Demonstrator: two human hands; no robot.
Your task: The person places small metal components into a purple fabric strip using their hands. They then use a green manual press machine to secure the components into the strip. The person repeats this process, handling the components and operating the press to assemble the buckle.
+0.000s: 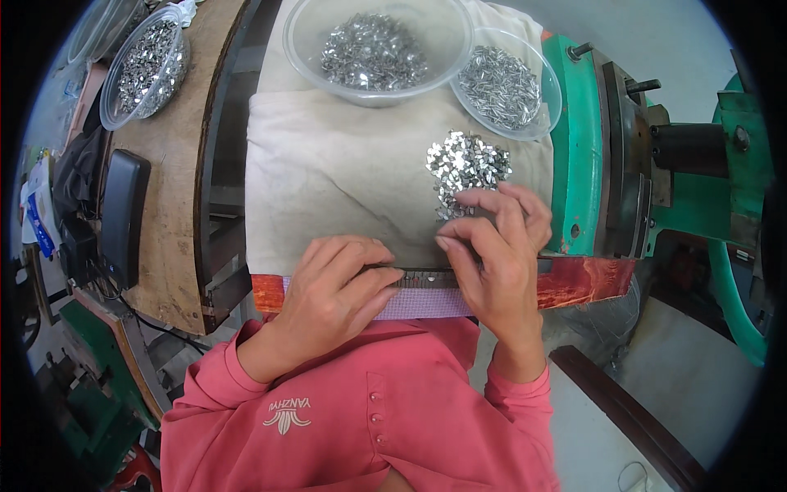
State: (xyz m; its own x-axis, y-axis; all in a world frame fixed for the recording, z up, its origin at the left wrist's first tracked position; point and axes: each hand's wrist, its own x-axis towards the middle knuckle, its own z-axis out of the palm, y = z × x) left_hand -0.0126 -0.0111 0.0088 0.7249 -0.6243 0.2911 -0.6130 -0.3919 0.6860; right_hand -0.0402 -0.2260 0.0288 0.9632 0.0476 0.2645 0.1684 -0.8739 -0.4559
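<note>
A narrow dark metal strip (430, 280) lies along the near edge of the cloth, in front of me. My left hand (332, 283) rests at its left part, fingers curled together and tips against the strip; what they pinch is hidden. My right hand (500, 246) is just beyond the strip, thumb and forefinger tips brought together, but anything between them is too small to make out. Its other fingers hover at the near side of a loose pile of small shiny metal pieces (467, 164).
Beyond the pile stand a large clear bowl (299, 45) and a shallower clear dish (554, 102), both holding small metal parts. A green machine (566, 164) borders the cloth (311, 180) on the right. Leftward, a wooden table (168, 197) carries another tub of parts (152, 74) and a black case (125, 217).
</note>
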